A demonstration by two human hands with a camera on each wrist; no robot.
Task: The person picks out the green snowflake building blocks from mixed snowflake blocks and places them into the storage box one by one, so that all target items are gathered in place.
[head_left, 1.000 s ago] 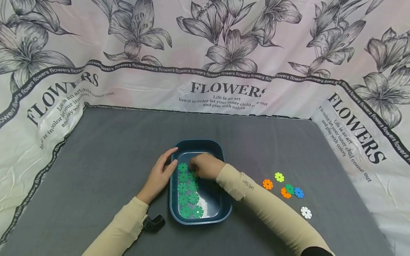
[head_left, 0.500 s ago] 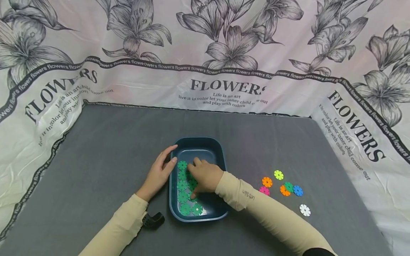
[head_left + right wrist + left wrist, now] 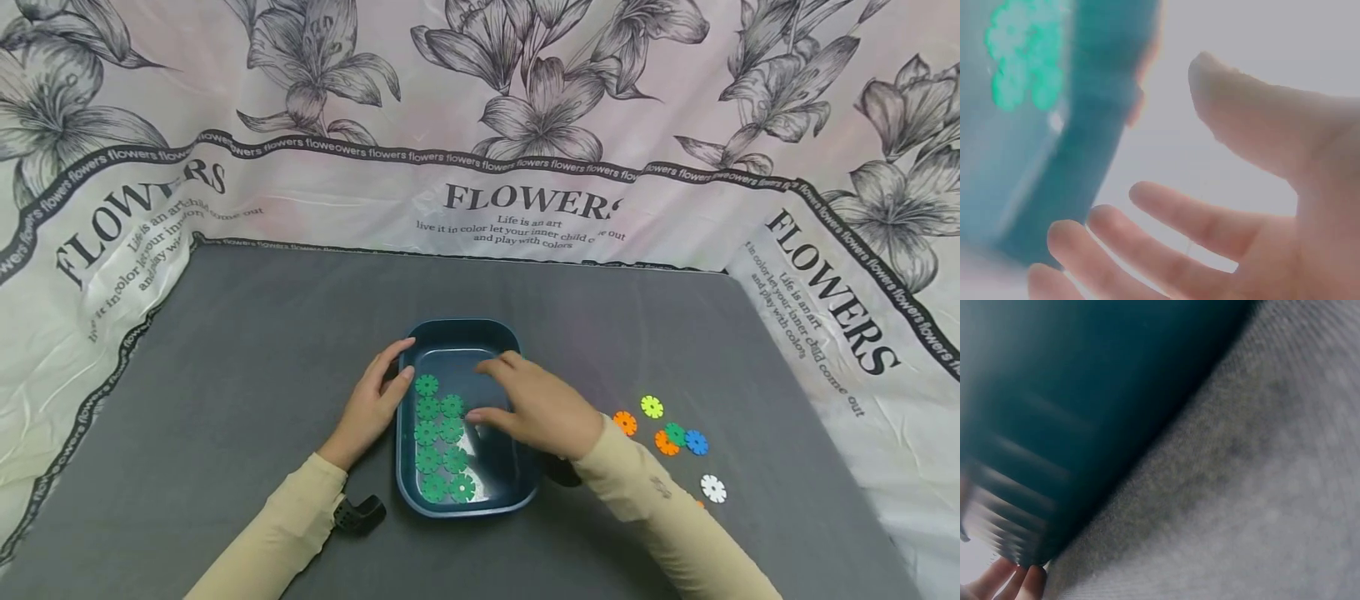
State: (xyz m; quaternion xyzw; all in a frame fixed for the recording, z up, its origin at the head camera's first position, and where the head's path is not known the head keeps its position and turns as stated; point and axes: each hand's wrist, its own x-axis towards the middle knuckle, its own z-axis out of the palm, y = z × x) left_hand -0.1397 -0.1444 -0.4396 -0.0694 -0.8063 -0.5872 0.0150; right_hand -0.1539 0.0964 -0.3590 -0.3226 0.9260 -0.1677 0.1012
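My left hand rests against the left side of a dark blue tray, thumb and forefinger at its rim. In the left wrist view, several fingertips touch the tray's outer wall. Inside, green notched plastic discs, flower-like in outline, lie in two columns along the left half. Over the tray's right rim is my right hand, thumb and fingers spread apart with nothing between them. The right wrist view shows that hand beside the tray, with the green discs blurred beyond.
Right of the tray, loose discs lie on the grey cloth: yellow, orange, blue, white, and a green one overlapping another orange one. My right sleeve passes over part of this area. Flower-printed fabric surrounds the table.
My right hand has lifted off the green discs in the tray and moved right to its right rim, its fingers spreading. A green disc shows at the second column's top. My left hand stays put.
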